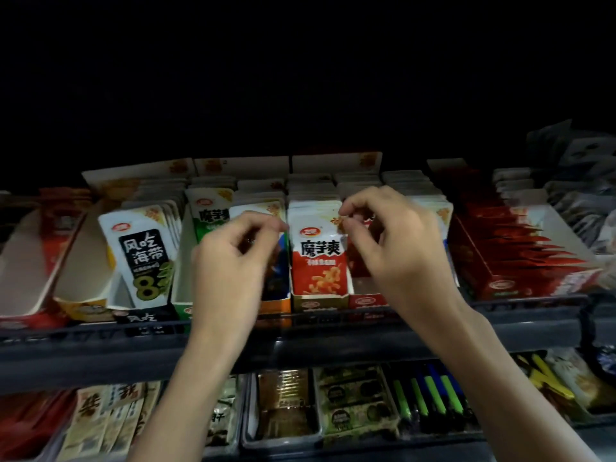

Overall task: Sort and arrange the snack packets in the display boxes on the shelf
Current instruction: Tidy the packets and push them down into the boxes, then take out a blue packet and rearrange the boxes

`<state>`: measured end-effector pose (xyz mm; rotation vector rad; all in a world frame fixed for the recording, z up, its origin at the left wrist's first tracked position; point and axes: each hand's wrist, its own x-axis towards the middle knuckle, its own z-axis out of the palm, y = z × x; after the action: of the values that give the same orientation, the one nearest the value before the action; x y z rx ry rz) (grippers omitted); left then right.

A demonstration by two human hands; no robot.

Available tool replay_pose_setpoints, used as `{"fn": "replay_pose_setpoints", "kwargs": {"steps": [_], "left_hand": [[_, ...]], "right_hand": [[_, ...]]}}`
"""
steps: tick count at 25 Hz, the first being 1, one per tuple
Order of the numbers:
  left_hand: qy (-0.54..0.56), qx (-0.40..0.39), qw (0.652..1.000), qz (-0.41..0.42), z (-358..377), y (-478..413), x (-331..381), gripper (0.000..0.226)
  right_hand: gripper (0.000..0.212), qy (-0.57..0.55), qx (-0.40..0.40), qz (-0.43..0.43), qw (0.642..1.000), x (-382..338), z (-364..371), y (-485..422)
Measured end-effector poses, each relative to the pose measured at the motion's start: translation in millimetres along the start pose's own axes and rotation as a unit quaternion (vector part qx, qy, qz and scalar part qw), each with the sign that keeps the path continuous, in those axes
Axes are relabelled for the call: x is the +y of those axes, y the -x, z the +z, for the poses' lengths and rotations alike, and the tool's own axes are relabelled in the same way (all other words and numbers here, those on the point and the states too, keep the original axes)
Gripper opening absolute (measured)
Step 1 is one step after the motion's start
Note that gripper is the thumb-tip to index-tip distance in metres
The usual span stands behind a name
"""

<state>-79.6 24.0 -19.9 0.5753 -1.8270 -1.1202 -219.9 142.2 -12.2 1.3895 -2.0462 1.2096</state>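
A red and white snack packet (318, 251) stands at the front of its open display box (320, 301) in the middle of the shelf. My right hand (393, 241) pinches its top right corner between thumb and fingertips. My left hand (233, 258) hovers with curled fingers at the packet's top left corner, in front of a blue and orange packet (279, 278) that it mostly hides; whether it grips anything is unclear. To the left stand a green and white packet (210, 211) and a black and white seaweed packet (143, 251), each upright in its own box.
A red display box (520, 258) full of red packets sits to the right, and two nearly empty boxes (40, 258) lie at the left. The dark shelf rail (100, 348) runs across the front. A lower shelf (353, 405) holds more snacks. Above the boxes all is dark.
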Motion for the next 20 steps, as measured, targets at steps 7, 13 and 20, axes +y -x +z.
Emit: {"fn": "replay_pose_setpoints", "kwargs": {"steps": [7, 13, 20], "left_hand": [[0.06, 0.118, 0.981, -0.145, -50, -21, -29, 0.027], [0.034, 0.091, 0.976, -0.196, -63, -27, -34, 0.024], [0.025, 0.052, 0.981, -0.188, -64, -23, -31, 0.019]], "right_hand": [[0.041, 0.055, -0.151, -0.024, 0.987, -54, 67, -18], [0.047, 0.136, -0.153, -0.011, 0.979, -61, 96, -22], [0.024, 0.1, -0.103, -0.027, 0.989, -63, 96, -20]]}}
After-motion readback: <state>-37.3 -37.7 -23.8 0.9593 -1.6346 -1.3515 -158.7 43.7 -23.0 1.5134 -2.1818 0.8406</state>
